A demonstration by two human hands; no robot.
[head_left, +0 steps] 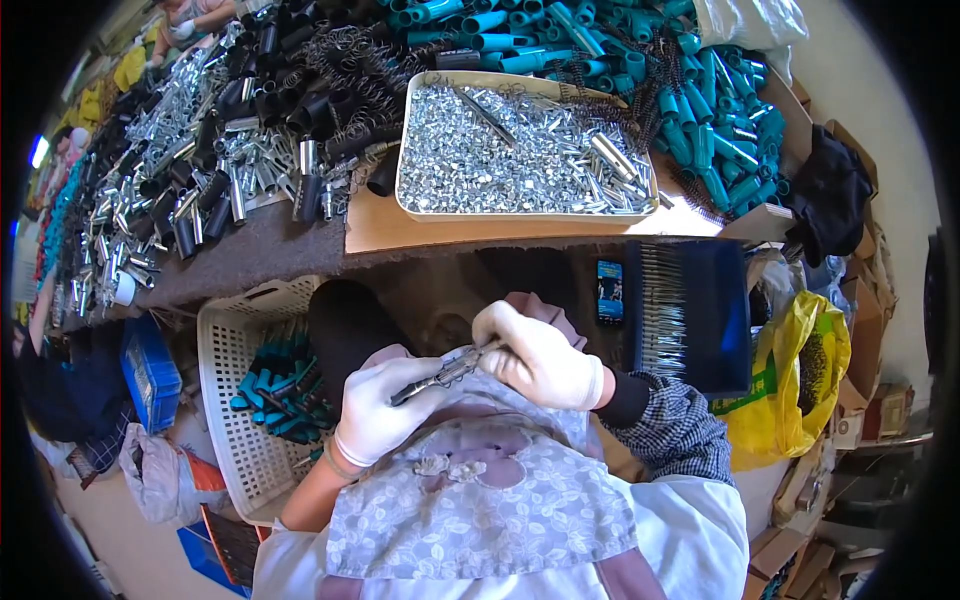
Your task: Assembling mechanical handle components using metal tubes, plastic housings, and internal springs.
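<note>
My left hand (380, 412), in a white glove, is closed around a slim metal rod with a coil spring (454, 371) on it, above my lap. The rod slants up to the right, and its dark end pokes out near my left thumb. My right hand (545, 362), also gloved in white, pinches the upper end of the rod. Its fingertips hide that end, so any small part between them cannot be made out. Just beyond my hands, on the bench, stands a cream tray (520, 216) full of small shiny metal pieces, with a pen-like metal rod (485, 115) on top.
Teal tubes (700, 130) and dark springs (350, 60) pile up behind the tray. Black and silver tubes (215, 180) cover the bench's left. A white basket (222, 400) holds teal parts at lower left. To the right are a blue bin (715, 320) with metal rods and a yellow bag (785, 400).
</note>
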